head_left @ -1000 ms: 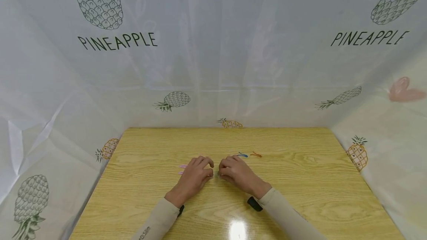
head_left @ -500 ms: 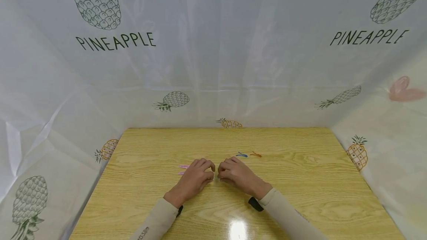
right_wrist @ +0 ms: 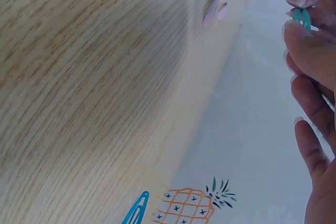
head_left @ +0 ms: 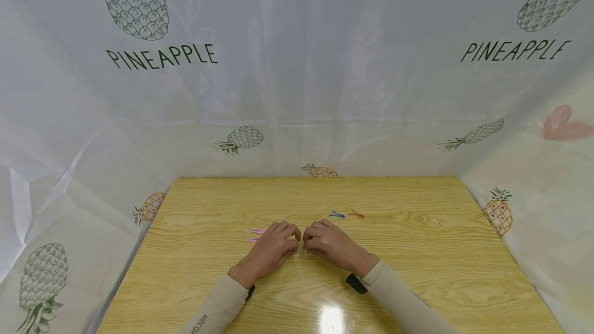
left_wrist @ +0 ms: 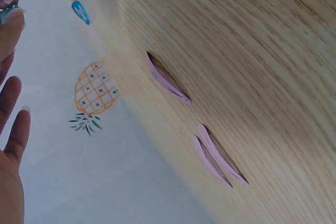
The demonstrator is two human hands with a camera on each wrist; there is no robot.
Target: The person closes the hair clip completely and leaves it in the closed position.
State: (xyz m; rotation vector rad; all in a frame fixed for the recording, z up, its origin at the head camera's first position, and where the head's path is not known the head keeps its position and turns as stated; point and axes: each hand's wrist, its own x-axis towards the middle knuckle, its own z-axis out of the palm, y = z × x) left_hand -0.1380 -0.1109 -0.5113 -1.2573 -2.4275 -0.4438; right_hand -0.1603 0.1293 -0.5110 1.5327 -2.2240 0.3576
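Note:
Between my two hands is a small teal snap hair clip (right_wrist: 302, 18), mostly covered by fingertips. My left hand (head_left: 271, 249) pinches one end of it between thumb and finger. The other end is pinched by my right hand (head_left: 333, 245), whose remaining fingers are spread loosely in the right wrist view. Both hands are close over the table, fingertips nearly meeting. Beside the left hand lie pink hair clips (left_wrist: 167, 81); one pink clip (left_wrist: 218, 156) has its two prongs apart. Beyond the right hand are a blue hair clip (head_left: 337, 215) and an orange hair clip (head_left: 356, 214).
The wood-grain table (head_left: 399, 272) spreads around both hands. A white sheet (head_left: 297, 92) with pineapple prints hangs behind it and along both sides.
My left hand has shifted slightly to the right, so the fingertips of both hands are closer together. The pink, blue and orange clips lie as before.

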